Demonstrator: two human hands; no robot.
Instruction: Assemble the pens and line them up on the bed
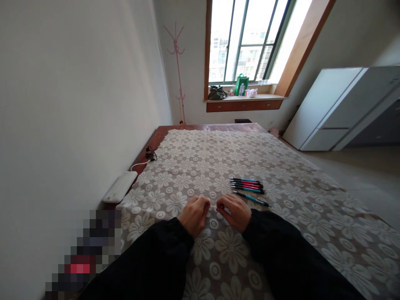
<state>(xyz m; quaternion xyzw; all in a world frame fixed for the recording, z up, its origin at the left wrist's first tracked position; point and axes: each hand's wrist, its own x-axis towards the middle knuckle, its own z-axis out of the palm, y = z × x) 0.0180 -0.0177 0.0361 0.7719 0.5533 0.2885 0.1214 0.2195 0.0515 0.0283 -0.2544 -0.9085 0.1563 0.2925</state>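
My left hand (195,214) and my right hand (233,211) are close together above the tablecloth, fingers pinched. A thin pale strand (213,206) spans the short gap between them, one end in each pinch. It looks like a band or thread; its exact kind is too small to tell. Just beyond my right hand lies a single teal-and-black pen (252,198), its tip pointing left. Behind it, several similar pens (247,185) in teal, red and black lie side by side in a row, touching or nearly so.
A flowered lace tablecloth (221,168) covers the long wooden table. On its left edge are a white power strip (120,187) and a black cable (150,153). Farther off stand a pink coat rack (178,62), a windowsill with a green bag (241,85), and a white fridge (326,106).
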